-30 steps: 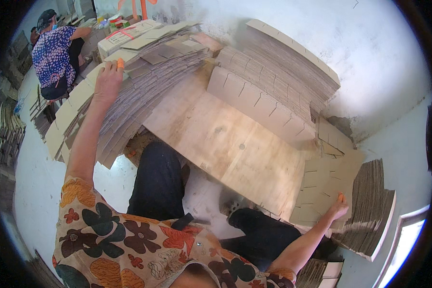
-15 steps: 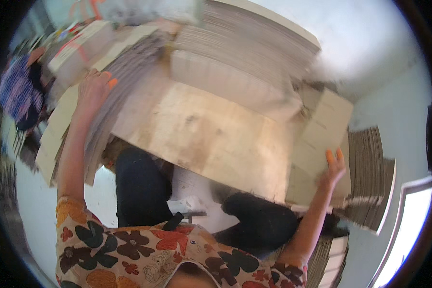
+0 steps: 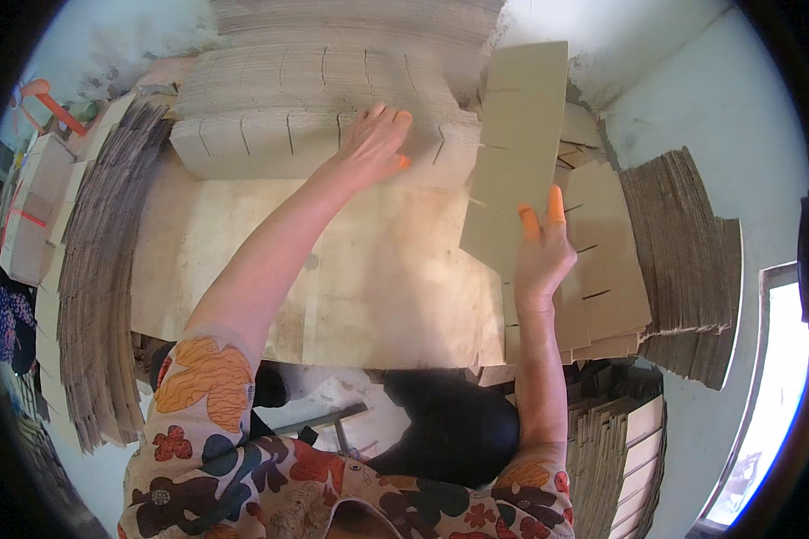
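My right hand (image 3: 546, 262) is closed on the lower right edge of a long tan slotted cardboard strip (image 3: 517, 135). That strip stands tilted up above a pile of similar cardboard strips (image 3: 602, 283). My left hand (image 3: 375, 145) is stretched forward over a long row of stacked cardboard strips with dark slots (image 3: 252, 139). Its thumb and forefinger are apart, with nothing visible between them; the other fingers curl. Orange finger covers show on both hands. Whether the left fingertips touch the row, I cannot tell.
A pale wooden board (image 3: 333, 260) lies before me. Stacked cardboard edges (image 3: 108, 260) line its left side, and another stack (image 3: 679, 242) stands at the right by the wall. Upright cardboard pieces (image 3: 593, 458) sit low right. Part of another person (image 3: 11, 314) shows far left.
My left hand has moved from the left stack across to the row at the back. The right hand has lifted a cardboard strip up from the right pile. The view has turned rightward.
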The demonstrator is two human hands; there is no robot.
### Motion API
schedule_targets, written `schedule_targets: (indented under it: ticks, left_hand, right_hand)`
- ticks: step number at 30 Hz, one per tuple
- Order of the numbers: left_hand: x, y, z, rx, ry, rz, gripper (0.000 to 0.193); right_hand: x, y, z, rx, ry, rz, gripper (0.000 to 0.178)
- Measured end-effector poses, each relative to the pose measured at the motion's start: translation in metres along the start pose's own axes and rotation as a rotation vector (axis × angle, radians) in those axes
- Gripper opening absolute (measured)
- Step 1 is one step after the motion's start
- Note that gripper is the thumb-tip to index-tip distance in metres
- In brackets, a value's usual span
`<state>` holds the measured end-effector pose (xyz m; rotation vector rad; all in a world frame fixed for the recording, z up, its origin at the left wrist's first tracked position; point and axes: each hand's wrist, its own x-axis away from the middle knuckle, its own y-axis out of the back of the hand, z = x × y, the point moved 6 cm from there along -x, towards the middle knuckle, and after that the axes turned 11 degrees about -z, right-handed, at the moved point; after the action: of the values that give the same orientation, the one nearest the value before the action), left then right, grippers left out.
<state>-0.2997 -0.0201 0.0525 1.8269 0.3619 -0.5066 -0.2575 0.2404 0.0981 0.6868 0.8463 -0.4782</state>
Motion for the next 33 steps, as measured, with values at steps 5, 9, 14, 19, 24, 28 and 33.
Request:
schedule_targets:
  ticks: [5,9,14,19,24,28,33]
  left_hand:
    - [-0.019,-0.036,0.014,-0.128,-0.108,-0.074,0.027]
    - [-0.017,-0.035,0.014,-0.074,-0.092,-0.064,0.014]
    - [0.001,-0.010,-0.013,0.005,-0.299,-0.162,0.013]
    - [0.030,-0.014,-0.045,-0.026,-0.416,-0.034,0.009]
    - [0.039,-0.003,-0.074,0.067,-0.434,-0.017,0.010]
    - [0.042,0.011,-0.094,0.134,-0.432,-0.026,0.005]
    - [0.051,0.011,-0.083,0.116,-0.393,-0.023,0.005]
  right_hand:
    - [-0.004,-0.018,0.007,0.008,0.010,0.037,0.049]
    - [-0.007,-0.016,0.018,0.024,0.070,0.019,0.050]
    - [-0.003,-0.010,0.024,-0.009,0.071,-0.017,0.050]
    - [0.003,-0.011,0.027,-0.031,0.051,0.062,0.045]
    - [0.011,-0.016,0.028,0.024,0.032,0.249,0.050]
    - [0.020,-0.026,0.026,0.068,0.129,0.428,0.071]
    - [0.030,-0.026,0.018,0.009,-0.037,0.589,0.083]
